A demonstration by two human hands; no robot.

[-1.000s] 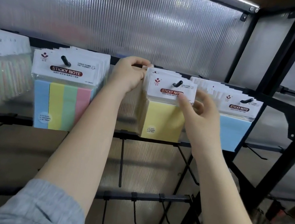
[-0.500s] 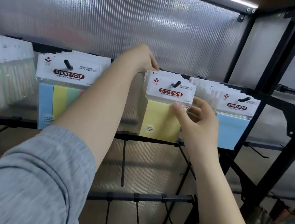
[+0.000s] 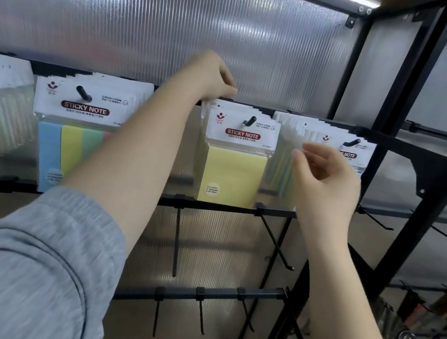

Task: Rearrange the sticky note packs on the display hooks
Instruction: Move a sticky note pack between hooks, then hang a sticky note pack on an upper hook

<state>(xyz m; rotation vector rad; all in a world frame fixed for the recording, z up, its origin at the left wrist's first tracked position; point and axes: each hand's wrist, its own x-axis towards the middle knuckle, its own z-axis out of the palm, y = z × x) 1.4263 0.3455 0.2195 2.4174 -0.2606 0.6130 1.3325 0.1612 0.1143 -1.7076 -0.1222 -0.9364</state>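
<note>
Change: right hand [image 3: 322, 184] has let go of the front yellow sticky note pack [image 3: 236, 156] and now hangs in the air just right of it, while the left hand [image 3: 211, 76] has risen behind the top of that stack.
Left hand: fingers curl down onto the top edges of the rear yellow packs, at the back rail; whether they pinch a pack or only press on it cannot be told.
Right hand: loosely curled fingers, spread apart, holding nothing; it covers part of the blue sticky note packs [image 3: 326, 139].
Yellow packs: hang on the middle hook [image 3: 249, 120], directly below the left hand's fingertips and just left of the right hand.
Multicolour sticky note packs [image 3: 82, 114]: on their own hook, left of the left forearm, which crosses their right edge.
Grey sleeve [image 3: 28, 269]: covers the left arm below the elbow's near side.
Lower hooks [image 3: 176, 244]: bare, beneath both wrists.
</note>
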